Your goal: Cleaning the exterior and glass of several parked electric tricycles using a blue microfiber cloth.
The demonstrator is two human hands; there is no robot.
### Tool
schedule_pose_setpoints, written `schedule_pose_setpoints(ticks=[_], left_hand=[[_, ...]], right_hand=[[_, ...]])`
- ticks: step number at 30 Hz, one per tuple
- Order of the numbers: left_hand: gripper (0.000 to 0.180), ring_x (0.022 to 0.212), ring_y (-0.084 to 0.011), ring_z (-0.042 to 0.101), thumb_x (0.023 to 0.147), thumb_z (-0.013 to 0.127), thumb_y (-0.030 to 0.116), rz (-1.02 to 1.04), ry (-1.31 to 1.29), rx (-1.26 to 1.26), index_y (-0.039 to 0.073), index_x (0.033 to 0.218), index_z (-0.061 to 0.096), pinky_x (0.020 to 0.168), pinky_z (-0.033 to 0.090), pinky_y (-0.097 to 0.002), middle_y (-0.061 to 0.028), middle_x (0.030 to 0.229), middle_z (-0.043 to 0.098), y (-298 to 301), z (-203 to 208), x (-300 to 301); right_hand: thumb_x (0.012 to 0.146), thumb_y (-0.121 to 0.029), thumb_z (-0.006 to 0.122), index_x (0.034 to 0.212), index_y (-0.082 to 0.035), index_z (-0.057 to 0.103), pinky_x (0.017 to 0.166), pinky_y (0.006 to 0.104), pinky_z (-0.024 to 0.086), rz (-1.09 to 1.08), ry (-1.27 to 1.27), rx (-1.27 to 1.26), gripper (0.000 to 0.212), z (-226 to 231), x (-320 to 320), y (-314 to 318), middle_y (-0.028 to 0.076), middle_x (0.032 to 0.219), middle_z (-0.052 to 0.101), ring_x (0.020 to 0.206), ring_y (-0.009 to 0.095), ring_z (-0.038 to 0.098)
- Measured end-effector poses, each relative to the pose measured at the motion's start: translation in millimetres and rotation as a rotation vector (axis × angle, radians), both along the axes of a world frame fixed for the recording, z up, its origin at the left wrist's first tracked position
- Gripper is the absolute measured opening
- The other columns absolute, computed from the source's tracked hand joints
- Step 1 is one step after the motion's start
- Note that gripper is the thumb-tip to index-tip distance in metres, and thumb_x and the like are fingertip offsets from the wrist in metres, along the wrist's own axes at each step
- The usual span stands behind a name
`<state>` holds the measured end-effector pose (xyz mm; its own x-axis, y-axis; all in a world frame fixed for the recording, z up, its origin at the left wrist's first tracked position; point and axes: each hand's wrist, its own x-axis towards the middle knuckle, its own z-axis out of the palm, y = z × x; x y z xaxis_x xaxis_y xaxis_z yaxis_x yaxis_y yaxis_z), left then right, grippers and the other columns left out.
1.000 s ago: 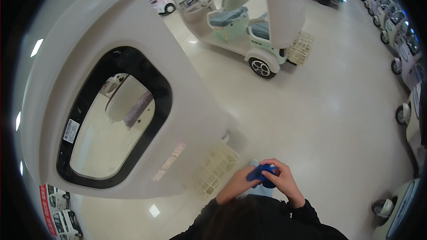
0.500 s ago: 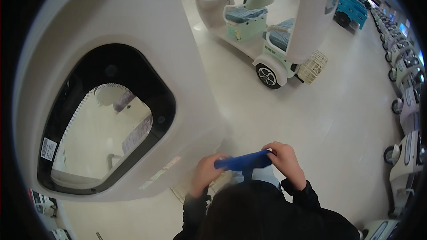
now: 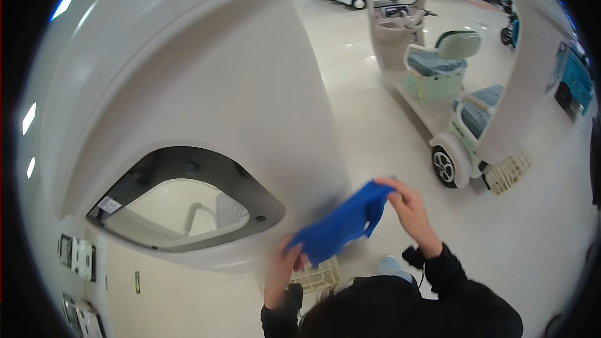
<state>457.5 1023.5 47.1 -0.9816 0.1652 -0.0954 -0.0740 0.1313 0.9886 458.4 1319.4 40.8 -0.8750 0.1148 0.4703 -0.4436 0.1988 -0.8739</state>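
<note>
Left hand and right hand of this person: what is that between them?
A blue cloth spans the gap between the left hand and the right hand, as the head view shows.

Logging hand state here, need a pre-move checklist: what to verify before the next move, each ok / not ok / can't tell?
1. Right hand holds the cloth: ok, at its upper corner.
2. Left hand holds the cloth: ok, at the lower left end, though blurred.
3. Cloth spread out: ok, it spans between both hands.
4. Cloth off the near vehicle: cannot tell; they overlap in view and depth is unclear.
5. Basket fully in view: not ok, partly covered.
6. Right hand clear of the far vehicle: ok, floor shows between.
</note>
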Motion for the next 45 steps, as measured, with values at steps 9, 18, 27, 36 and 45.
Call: schedule_pose_setpoints(ticks=[9,18,27,36,45], left_hand=[[0.038,0.115,-0.0226,0.057,0.089,0.058,0.005,0.368,0.807,-0.012,-0.007,0.124,0.055,0.100,0.047,-0.0378,-0.0159,0.126,0.057,43.2,71.9,-6.9],[0.082,0.141,-0.0388,0.031,0.081,0.059,0.016,0.592,0.863,0.200,-0.016,0.147,0.021,0.119,0.019,-0.0482,-0.0285,0.150,0.032,22.6,70.0,19.1],[0.104,0.147,-0.0379,0.017,0.068,0.061,0.025,0.469,0.911,0.190,-0.013,0.150,0.009,0.120,0.009,-0.0457,-0.0281,0.156,0.017,38.7,101.2,-5.2],[0.112,0.149,-0.0371,0.013,0.066,0.064,0.027,0.417,0.958,0.345,-0.012,0.151,0.003,0.120,0.006,-0.0458,-0.0293,0.157,0.014,38.3,93.2,-27.9],[0.110,0.149,-0.0367,0.013,0.073,0.067,0.030,0.278,0.913,0.314,-0.009,0.152,0.001,0.120,0.007,-0.0450,-0.0265,0.158,0.010,32.7,83.7,-36.6]], right_hand=[[0.082,-0.011,0.073,0.147,-0.005,0.039,0.093,0.0409,0.041,0.086,0.768,0.303,0.074,153.9,-108.4,-26.8,0.017,0.108,0.058,0.096,0.034,0.052],[0.084,-0.025,0.068,0.146,-0.017,0.045,0.101,0.0471,0.037,0.073,1.004,0.644,0.066,174.1,-115.0,-93.6,0.008,0.112,0.061,0.104,0.027,0.057],[0.085,-0.023,0.067,0.149,-0.016,0.039,0.104,0.0457,0.037,-0.031,1.095,0.741,0.071,208.6,-125.6,-92.9,0.010,0.120,0.060,0.113,0.032,0.053],[0.080,-0.024,0.067,0.148,-0.014,0.042,0.101,0.0424,0.037,0.012,1.028,0.693,0.074,206.9,-126.6,-102.4,0.017,0.119,0.059,0.109,0.037,0.053],[0.079,-0.023,0.067,0.147,-0.010,0.041,0.106,0.0457,0.034,-0.085,0.972,0.726,0.074,202.5,-121.2,-106.2,0.021,0.133,0.052,0.118,0.042,0.049]])
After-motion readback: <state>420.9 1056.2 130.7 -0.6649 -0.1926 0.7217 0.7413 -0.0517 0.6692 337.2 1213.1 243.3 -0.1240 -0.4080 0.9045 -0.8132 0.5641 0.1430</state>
